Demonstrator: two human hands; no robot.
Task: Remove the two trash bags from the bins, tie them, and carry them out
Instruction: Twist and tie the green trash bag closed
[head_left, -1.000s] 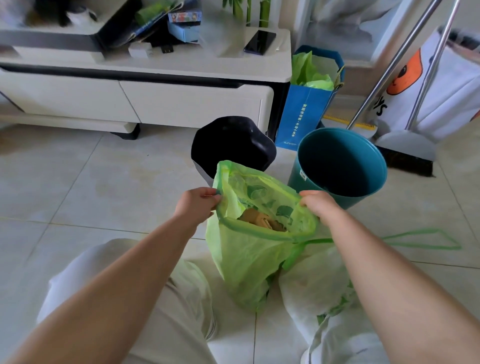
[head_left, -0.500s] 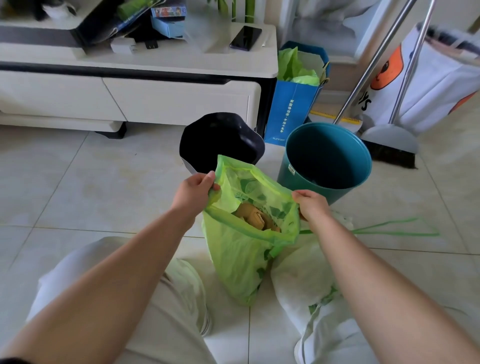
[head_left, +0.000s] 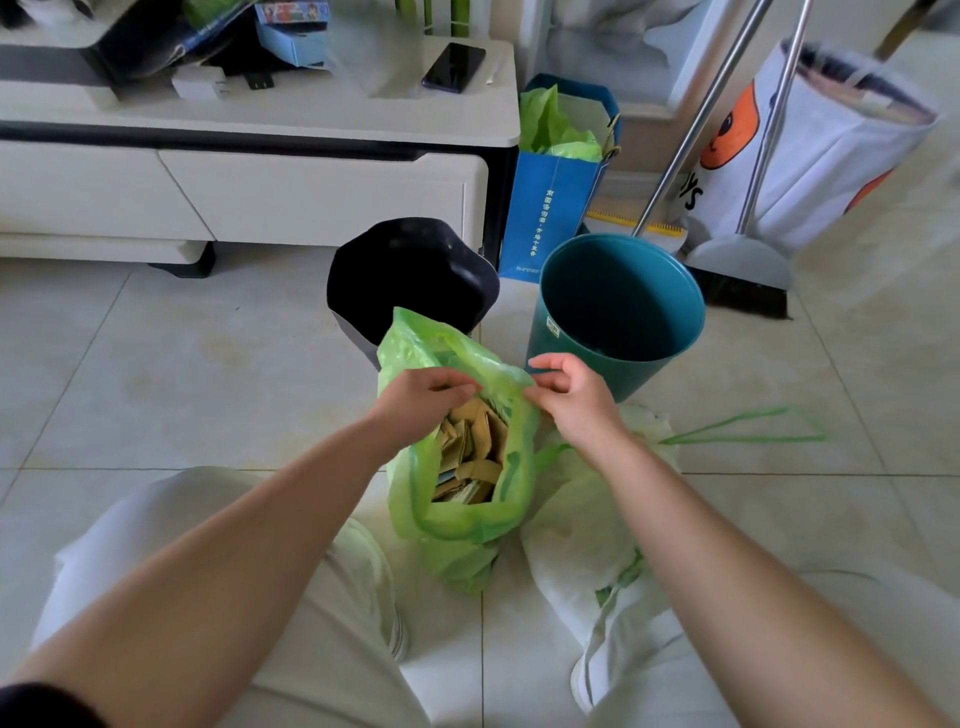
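On the floor a green bag (head_left: 457, 525) stands open, full of brown card scraps (head_left: 472, 457), with a pale bag (head_left: 571, 525) slumped just beside it on the right. The left hand (head_left: 421, 395) and right hand (head_left: 576, 402) each pinch the green bag's far rim. Beyond stand a black bin (head_left: 410, 270) and a teal bin (head_left: 553, 332), both unlined, then a blue bag (head_left: 545, 218) stuffed with green plastic.

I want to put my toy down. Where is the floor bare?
Bare tiles lie left of the black bin, before the cabinet, and right of the teal bin, near the broom. Around the green bag it is crowded.
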